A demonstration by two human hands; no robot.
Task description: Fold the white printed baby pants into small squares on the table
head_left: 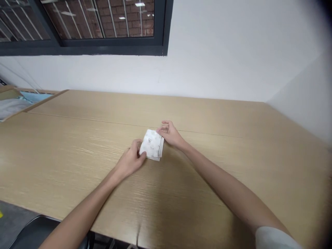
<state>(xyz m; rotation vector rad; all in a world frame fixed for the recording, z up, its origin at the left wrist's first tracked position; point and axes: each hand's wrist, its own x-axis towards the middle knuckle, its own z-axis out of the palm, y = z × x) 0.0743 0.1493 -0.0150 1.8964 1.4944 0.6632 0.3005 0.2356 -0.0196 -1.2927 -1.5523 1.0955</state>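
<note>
A small white folded cloth with a faint printed pattern is held between my two hands, just over the wooden table; its layers show along the right and lower edges. My left hand grips its lower left corner, thumb on top and fingers underneath. At the upper right corner, my right hand pinches the cloth between thumb and fingers. Whether the cloth touches the tabletop I cannot tell.
The light wooden table has a seam running across it. A box with pale and blue material stands at the far left. A black chair is below the front edge. Behind are a white wall and a dark-framed window.
</note>
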